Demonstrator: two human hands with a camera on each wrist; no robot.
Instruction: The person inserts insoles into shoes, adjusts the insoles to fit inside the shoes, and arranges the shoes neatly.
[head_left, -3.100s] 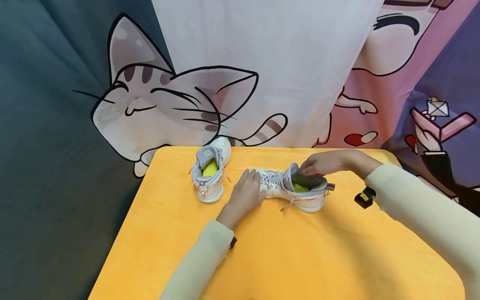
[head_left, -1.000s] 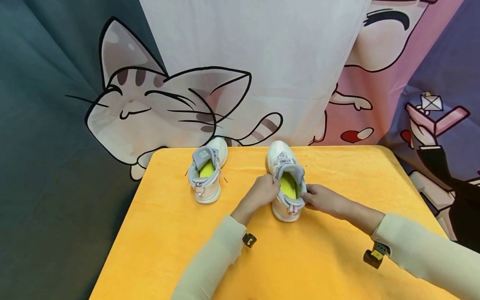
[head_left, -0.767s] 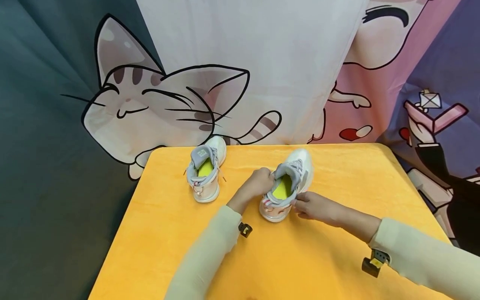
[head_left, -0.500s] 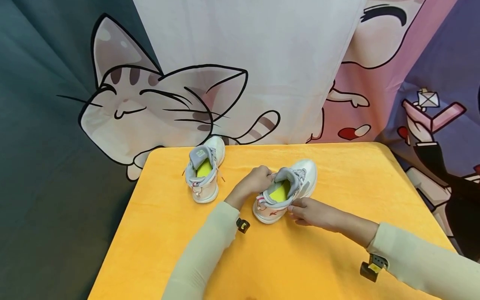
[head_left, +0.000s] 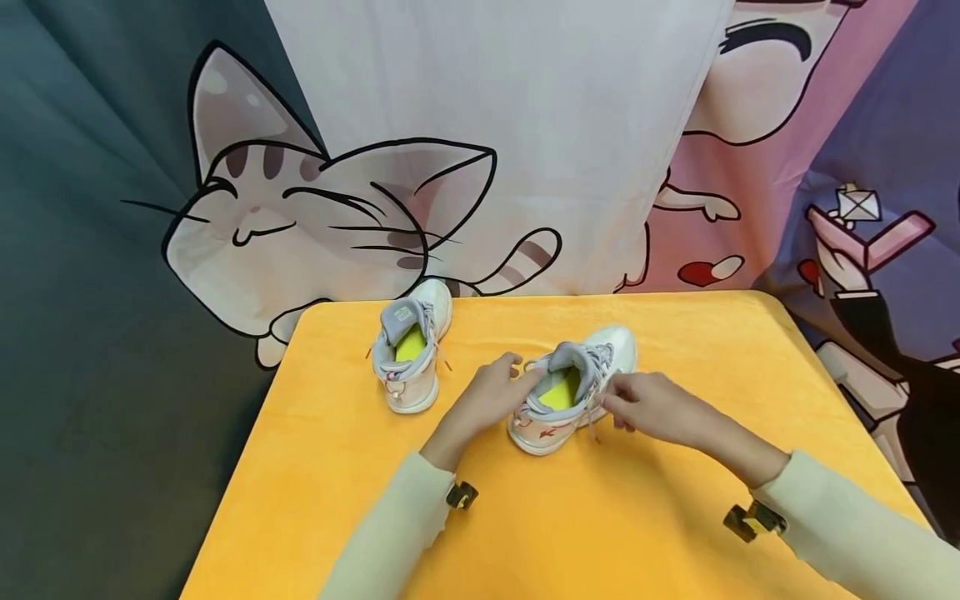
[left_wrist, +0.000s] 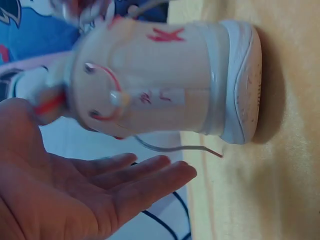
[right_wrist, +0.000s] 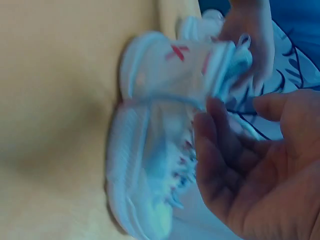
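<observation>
A white sneaker with a yellow-green insole stands on the yellow table, its toe angled to the far right. My left hand is at its left rim, fingers extended. In the left wrist view the thumb lies by the pull loop above the sneaker's heel; contact is unclear. On the other side, my right hand is beside the laces, with loosely bent fingers. The right wrist view shows its thumb apart from the fingertips, near a loose shoelace. Nothing is visibly gripped there.
The matching sneaker stands at the back left, toe toward the cloth backdrop with its cartoon cat. Both sneakers are on the yellow-covered table. Dark fabric hangs beyond the left edge.
The right-hand sneaker was sideways, then toe-away, and has since turned toe to the right. My left fingers have come off its rim and spread; my right hand has moved from its side toward the laces.
</observation>
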